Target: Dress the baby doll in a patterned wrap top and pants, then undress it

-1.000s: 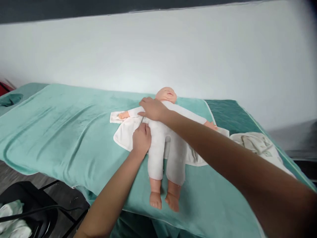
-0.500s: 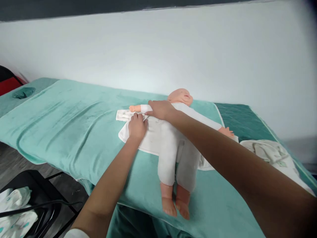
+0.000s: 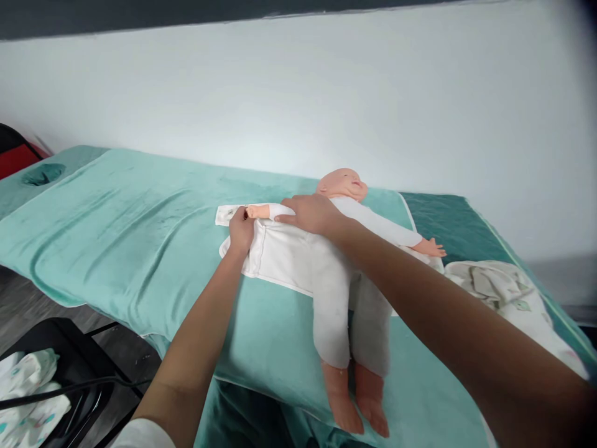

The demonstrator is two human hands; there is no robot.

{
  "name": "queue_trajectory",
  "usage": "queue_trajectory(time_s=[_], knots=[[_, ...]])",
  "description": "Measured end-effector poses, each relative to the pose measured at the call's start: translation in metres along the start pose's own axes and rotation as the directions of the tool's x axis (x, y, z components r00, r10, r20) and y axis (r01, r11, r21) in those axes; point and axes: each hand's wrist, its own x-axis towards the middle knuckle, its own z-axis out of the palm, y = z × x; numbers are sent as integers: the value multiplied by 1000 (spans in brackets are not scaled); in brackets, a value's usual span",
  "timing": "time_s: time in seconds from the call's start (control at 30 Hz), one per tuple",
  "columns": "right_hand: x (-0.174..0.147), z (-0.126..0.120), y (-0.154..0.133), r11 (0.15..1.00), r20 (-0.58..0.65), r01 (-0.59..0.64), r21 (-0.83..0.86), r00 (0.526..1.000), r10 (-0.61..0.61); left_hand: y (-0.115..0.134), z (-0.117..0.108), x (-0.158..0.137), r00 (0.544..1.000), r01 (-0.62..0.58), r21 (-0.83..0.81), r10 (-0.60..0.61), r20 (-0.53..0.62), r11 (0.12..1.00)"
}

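Observation:
A baby doll [image 3: 333, 274] with a white cloth body lies on its back, head toward the wall and feet toward me. Beneath it a white baby shirt [image 3: 284, 258] is spread open, one sleeve stretched out to the left. My left hand [image 3: 241, 231] is closed on the shirt near that sleeve, right beside the doll's small hand [image 3: 256, 211]; its fingertips are partly hidden. Thumb and fingers of my right hand [image 3: 312, 213] are around the doll's upper arm, near the shoulder.
A green cover [image 3: 140, 218] lies over the long bed, which has a face hole at the far left. Crumpled white clothing [image 3: 504, 289] rests on the right. At lower left, printed cloths [image 3: 37, 392] sit on a black chair [image 3: 88, 361]. The wall [image 3: 280, 99] runs behind.
My left hand has moved left and slightly up along the shirt, to beside the doll's hand. The doll's legs and body have shifted right and toward me. My right hand stays on the arm.

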Motion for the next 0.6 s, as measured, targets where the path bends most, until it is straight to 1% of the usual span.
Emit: queue_trajectory(time_s=[0.13,0.2,0.27,0.33,0.43,0.5,0.6], knots=[[-3,4,0,998,7,-7,-61,1000,7,-3,0,6,996,70,-154,-78,-47,986],[-2,7,0,996,16,-11,-88,1000,12,-2,0,6,991,94,-181,-109,-72,979],[0,11,0,994,24,-15,-109,1000,18,0,0,4,989,94,-175,-112,-93,980],[2,14,-1,991,28,-23,-129,999,27,3,1,0,991,54,-123,-68,-117,991],[7,18,-2,986,34,-39,-160,998,45,8,2,-9,989,-59,49,65,-133,997],[9,20,-4,984,48,-51,-172,997,60,10,3,-14,984,-116,172,137,-116,978],[13,21,-7,981,74,-69,-179,994,83,11,5,-17,975,-171,293,204,-84,941]])
